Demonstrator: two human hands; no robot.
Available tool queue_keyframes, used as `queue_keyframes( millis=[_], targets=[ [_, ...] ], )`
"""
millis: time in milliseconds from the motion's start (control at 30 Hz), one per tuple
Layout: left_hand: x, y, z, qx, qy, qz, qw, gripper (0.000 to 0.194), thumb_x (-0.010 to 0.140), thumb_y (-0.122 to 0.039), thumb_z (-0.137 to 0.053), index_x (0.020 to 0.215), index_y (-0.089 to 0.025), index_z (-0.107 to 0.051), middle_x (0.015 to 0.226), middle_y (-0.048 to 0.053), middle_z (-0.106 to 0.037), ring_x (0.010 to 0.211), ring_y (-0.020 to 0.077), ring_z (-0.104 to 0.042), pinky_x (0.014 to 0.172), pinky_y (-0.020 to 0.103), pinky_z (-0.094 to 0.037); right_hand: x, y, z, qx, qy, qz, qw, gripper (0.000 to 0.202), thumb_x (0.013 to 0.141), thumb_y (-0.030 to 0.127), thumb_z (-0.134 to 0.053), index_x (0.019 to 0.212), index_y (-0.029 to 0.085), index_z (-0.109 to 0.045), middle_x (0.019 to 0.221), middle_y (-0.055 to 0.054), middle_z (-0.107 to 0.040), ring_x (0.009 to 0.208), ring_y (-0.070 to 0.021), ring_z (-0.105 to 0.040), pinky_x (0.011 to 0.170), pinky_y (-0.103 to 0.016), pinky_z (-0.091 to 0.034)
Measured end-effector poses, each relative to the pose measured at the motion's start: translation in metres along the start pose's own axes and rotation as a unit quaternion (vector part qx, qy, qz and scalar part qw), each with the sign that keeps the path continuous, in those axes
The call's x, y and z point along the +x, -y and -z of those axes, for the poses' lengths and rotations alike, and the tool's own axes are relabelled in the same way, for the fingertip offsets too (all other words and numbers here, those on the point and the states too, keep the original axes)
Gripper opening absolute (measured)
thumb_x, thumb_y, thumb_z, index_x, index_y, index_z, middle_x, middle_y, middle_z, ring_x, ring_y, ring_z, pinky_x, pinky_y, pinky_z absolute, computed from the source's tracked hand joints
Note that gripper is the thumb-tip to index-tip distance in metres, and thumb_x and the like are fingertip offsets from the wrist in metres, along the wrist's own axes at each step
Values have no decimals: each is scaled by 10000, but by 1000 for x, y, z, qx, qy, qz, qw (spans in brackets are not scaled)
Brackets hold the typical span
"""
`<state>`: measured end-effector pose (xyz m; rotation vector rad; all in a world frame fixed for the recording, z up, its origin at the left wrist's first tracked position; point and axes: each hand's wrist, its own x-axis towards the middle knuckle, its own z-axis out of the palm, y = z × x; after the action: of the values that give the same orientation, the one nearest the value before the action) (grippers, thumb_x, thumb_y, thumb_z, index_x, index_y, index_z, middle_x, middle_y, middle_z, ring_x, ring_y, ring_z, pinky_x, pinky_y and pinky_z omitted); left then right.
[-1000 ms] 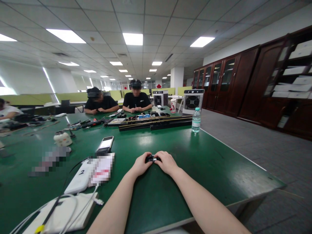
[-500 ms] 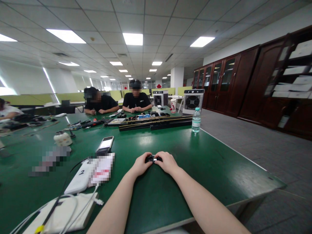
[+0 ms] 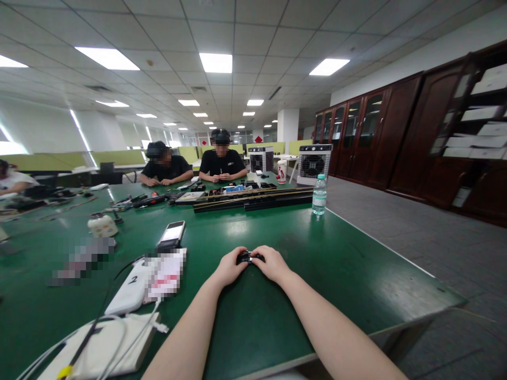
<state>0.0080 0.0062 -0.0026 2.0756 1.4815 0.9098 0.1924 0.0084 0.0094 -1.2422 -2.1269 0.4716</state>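
Observation:
My left hand and my right hand meet low over the green table, in the middle of the view. Between them is a small black object with a light, shiny part at its centre. The fingers of my left hand are closed around its left end. Thumb and fingers of my right hand grip the right end. Much of the object is covered by the fingers, and its kind cannot be made out.
A water bottle stands ahead to the right. Long black rails lie across the table. To my left are a phone, a white power bank, cables and a cream pouch. Two people in black shirts sit opposite.
Both hands stay in place on the small black object; its light part shows less on the right side now. The person at the far left of the opposite pair has shifted slightly right.

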Motion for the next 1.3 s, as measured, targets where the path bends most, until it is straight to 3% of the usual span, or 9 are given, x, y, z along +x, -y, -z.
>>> queue_keyframes(
  millis=[600,767,1100,1300],
  targets=[
    [0,-1,0,1,-1,-2,1000,391,755,-173,-615,1144,-208,-585,1145,65,-670,1065,215,-619,969,335,-461,2,-2,-2,21,-6,-6,1000,198,833,201,-541,970,253,-675,1053,-16,-689,1011,-177,-613,924,-323,-451],
    [0,-3,0,-2,8,8,1000,412,752,-156,-610,1159,-202,-571,1161,67,-662,1093,212,-607,987,330,-447,4,-5,0,94,-34,-56,993,262,850,165,-464,1047,209,-629,1045,-45,-690,956,-167,-637,888,-306,-475],
    [-1,-3,-1,5,-3,-4,1000,359,728,-138,-615,1080,-194,-570,1064,63,-677,1012,207,-628,923,310,-467,4,-4,-3,98,-43,-83,991,306,754,190,-614,1060,208,-611,1040,-62,-693,987,-200,-641,903,-325,-477],
    [-1,-3,-1,0,4,3,1000,428,722,-125,-616,1139,-194,-548,1139,70,-657,1063,204,-608,964,315,-444,6,-6,-5,87,-44,-81,992,319,741,175,-623,1059,200,-625,1016,-61,-689,964,-204,-631,895,-337,-472]
  ],
)
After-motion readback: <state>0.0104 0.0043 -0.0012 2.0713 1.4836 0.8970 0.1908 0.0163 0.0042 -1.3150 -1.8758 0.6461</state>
